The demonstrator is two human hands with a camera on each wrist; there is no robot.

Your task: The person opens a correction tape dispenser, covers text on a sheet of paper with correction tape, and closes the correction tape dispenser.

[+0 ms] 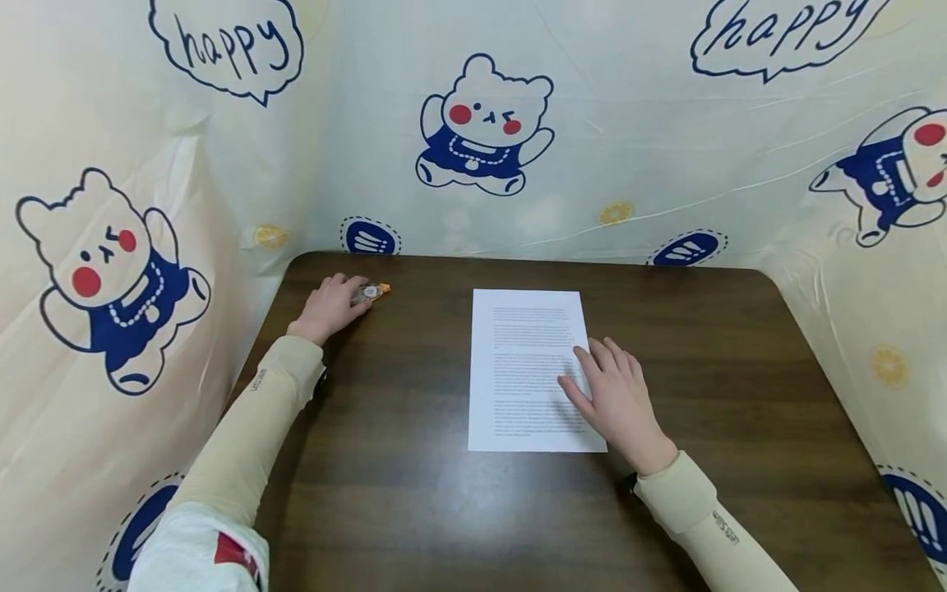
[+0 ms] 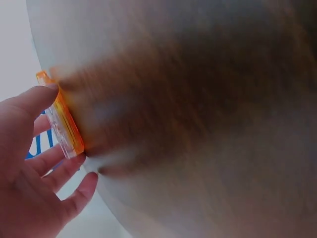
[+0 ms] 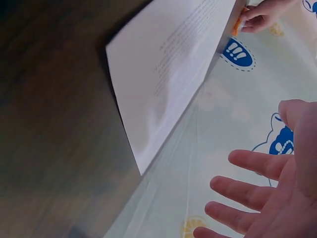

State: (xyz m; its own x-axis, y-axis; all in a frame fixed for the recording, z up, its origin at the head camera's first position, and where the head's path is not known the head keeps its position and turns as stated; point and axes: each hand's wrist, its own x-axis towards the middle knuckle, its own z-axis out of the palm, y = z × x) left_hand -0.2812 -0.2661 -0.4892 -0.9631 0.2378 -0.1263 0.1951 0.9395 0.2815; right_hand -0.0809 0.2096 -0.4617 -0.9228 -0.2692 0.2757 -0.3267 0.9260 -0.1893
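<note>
At the far left of the table my left hand [image 1: 330,308] grips a small orange and clear correction tape [image 1: 370,293]. In the left wrist view the thumb lies on one side of the correction tape [image 2: 67,126] and fingers reach round the other, with its orange edge against the wood. A printed sheet of paper [image 1: 528,370] lies flat near the middle of the table. Over the sheet's right edge is my right hand [image 1: 616,399], fingers spread and holding nothing. The right wrist view shows those fingers straight, apart from the paper [image 3: 163,74].
The dark wooden table [image 1: 414,510] has rounded far corners. A pale curtain [image 1: 607,156] printed with bears and "happy" bubbles hangs close behind it and along both sides.
</note>
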